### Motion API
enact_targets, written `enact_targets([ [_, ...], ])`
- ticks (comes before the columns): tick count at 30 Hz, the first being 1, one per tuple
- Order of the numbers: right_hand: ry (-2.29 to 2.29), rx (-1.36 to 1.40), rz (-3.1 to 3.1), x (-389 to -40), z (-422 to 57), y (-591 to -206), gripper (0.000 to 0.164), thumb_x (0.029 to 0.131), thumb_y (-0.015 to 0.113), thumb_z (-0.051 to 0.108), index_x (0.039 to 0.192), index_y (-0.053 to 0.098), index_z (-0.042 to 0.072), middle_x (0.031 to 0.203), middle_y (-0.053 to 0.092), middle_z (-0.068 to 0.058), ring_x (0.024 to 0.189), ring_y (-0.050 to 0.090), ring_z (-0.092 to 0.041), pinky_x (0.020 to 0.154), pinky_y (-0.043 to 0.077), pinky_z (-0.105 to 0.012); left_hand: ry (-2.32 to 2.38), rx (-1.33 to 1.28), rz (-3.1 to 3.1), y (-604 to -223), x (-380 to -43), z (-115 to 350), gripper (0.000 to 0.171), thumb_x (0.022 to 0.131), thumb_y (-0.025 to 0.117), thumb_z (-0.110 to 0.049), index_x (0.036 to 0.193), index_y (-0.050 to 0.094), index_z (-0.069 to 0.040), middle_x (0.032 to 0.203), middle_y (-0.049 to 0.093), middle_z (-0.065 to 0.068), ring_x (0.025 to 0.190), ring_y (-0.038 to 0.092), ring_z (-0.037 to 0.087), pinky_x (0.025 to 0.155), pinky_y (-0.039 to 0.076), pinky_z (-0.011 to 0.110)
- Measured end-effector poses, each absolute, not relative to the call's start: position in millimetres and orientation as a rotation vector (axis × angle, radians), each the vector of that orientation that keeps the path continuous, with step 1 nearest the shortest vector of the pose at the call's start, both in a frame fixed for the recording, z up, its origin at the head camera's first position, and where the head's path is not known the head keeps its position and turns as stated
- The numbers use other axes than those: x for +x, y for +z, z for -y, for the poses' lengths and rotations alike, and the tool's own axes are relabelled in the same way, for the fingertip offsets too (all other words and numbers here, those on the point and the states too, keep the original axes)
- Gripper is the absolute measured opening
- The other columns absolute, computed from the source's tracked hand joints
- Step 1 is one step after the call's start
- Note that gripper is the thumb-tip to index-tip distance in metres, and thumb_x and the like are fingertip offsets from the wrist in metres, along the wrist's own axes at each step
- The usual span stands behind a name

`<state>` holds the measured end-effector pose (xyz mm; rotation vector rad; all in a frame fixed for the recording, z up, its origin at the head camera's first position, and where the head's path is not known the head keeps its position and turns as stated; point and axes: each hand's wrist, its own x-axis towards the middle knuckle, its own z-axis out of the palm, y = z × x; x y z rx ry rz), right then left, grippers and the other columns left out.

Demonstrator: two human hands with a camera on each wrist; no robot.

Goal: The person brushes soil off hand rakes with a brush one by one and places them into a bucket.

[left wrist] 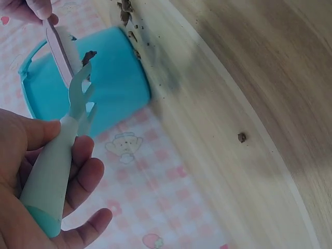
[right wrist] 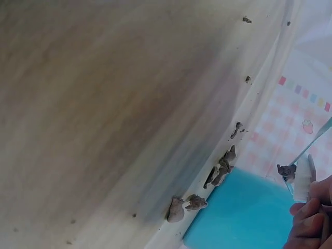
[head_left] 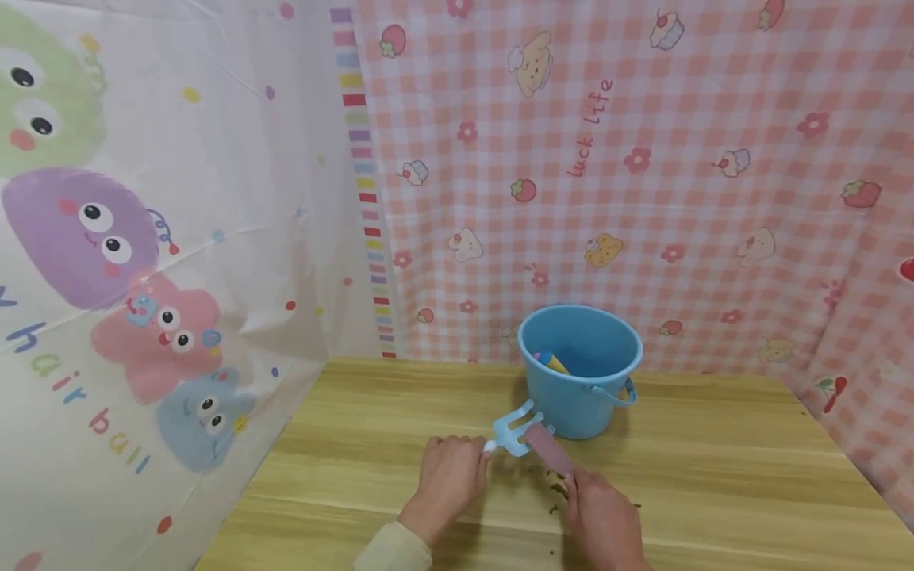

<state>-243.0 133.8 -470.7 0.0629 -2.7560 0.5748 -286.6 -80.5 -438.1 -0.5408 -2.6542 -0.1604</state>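
Observation:
My left hand grips the pale handle of a light blue toy garden fork, raised above the table with its tines toward the bucket. My right hand holds a pink-backed brush, its white bristles up against the tines. A dark brown clump of dirt clings between bristles and tines, seen in both wrist views. Just behind the tools stands a blue bucket. Below them, brown dirt lumps and crumbs lie scattered on the wooden table.
Inside the bucket rests something yellow and blue. The bucket's handle hangs down its right side. A pink checked cloth hangs behind the table, and a white cartoon-printed sheet on the left.

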Motion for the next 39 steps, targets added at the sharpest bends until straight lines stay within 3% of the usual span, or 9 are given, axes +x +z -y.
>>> enact_targets([
  [15, 0.628, -0.015, 2.699, -241, -147, -468, 0.024, 0.097, 0.060, 0.016, 0.111, 0.069, -0.001, 0.081, 0.067, -0.015, 0.065, 0.065, -0.037, 0.050, 0.048, -0.051, -0.197, -0.508, 2.673, -437, -290, 87, 0.017, 0.090, 0.068, -0.025, 0.078, 0.067, -0.014, 0.063, 0.059, -0.003, 0.058, 0.057, 0.016, 0.061, 0.044, 0.035],
  [21, 0.636, -0.028, 2.625, -241, -150, -464, 0.021, 0.095, 0.063, 0.014, 0.107, 0.069, -0.002, 0.082, 0.067, -0.017, 0.066, 0.066, -0.038, 0.051, 0.049, -0.053, -0.187, -0.510, 2.646, -438, -290, 88, 0.024, 0.090, 0.068, -0.026, 0.071, 0.060, -0.015, 0.060, 0.057, -0.003, 0.058, 0.059, 0.017, 0.059, 0.044, 0.035],
  [29, 0.701, 0.188, 2.623, -238, -127, -465, 0.018, 0.095, 0.064, 0.015, 0.104, 0.070, 0.001, 0.080, 0.068, -0.006, 0.070, 0.068, -0.030, 0.056, 0.051, -0.046, -0.228, -0.584, 2.621, -435, -289, 80, 0.031, 0.090, 0.070, -0.025, 0.065, 0.053, -0.017, 0.055, 0.050, -0.007, 0.051, 0.052, 0.012, 0.054, 0.042, 0.032],
  [34, 0.681, 0.093, 2.671, -240, -137, -469, 0.020, 0.094, 0.065, 0.014, 0.107, 0.070, -0.001, 0.088, 0.070, -0.014, 0.074, 0.069, -0.037, 0.059, 0.052, -0.052, -0.340, -0.586, 2.648, -434, -289, 83, 0.036, 0.091, 0.070, -0.025, 0.061, 0.051, -0.018, 0.051, 0.040, -0.010, 0.046, 0.039, 0.007, 0.048, 0.036, 0.028],
  [39, 0.614, 0.068, 2.672, -240, -147, -471, 0.024, 0.096, 0.064, 0.016, 0.111, 0.070, -0.001, 0.080, 0.066, -0.013, 0.066, 0.065, -0.037, 0.052, 0.050, -0.051, -0.376, -0.601, 2.663, -433, -290, 88, 0.044, 0.091, 0.069, -0.025, 0.058, 0.041, -0.019, 0.050, 0.033, -0.010, 0.046, 0.034, 0.006, 0.046, 0.031, 0.026],
])
